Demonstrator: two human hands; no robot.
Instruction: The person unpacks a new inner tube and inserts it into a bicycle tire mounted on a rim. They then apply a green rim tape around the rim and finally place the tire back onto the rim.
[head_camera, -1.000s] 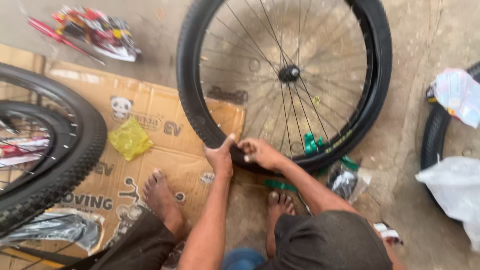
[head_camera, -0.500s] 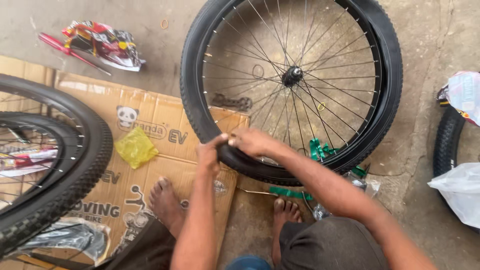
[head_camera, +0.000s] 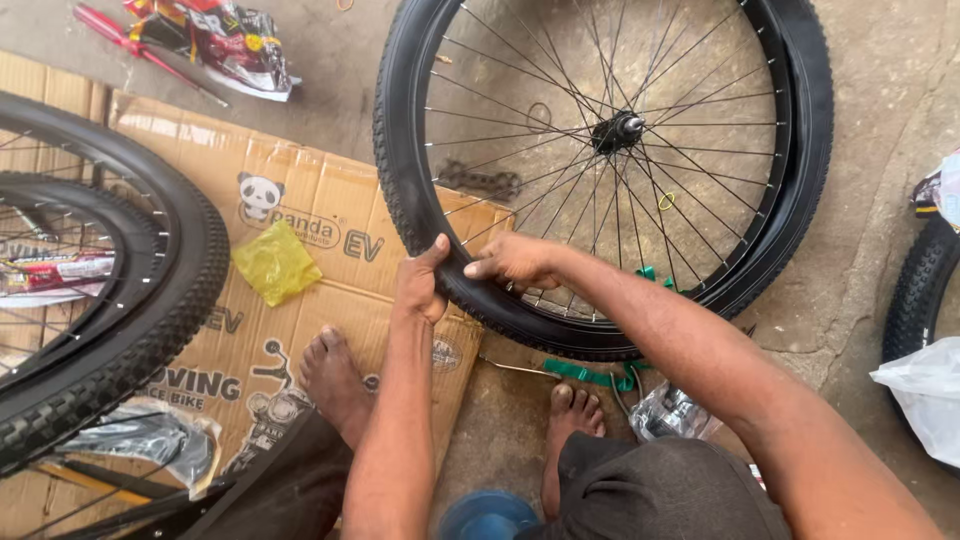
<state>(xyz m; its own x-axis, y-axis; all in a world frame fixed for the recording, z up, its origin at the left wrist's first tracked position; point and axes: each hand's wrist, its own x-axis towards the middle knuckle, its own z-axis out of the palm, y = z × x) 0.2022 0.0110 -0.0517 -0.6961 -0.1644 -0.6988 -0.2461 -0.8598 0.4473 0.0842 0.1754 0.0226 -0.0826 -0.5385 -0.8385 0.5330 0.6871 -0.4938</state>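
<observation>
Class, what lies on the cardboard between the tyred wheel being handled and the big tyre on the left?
In the head view, a crumpled yellow plastic bag lies on the cardboard.

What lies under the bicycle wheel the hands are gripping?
Under the wheel, flattened cardboard at its left, concrete floor elsewhere. Through the spokes: a chain piece. Left hand and right hand cover the near rim.

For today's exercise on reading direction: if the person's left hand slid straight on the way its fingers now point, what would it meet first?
The left hand points up-screen and already grips the black tyre, so it likely meets the tyre itself; depth is unclear.
</observation>
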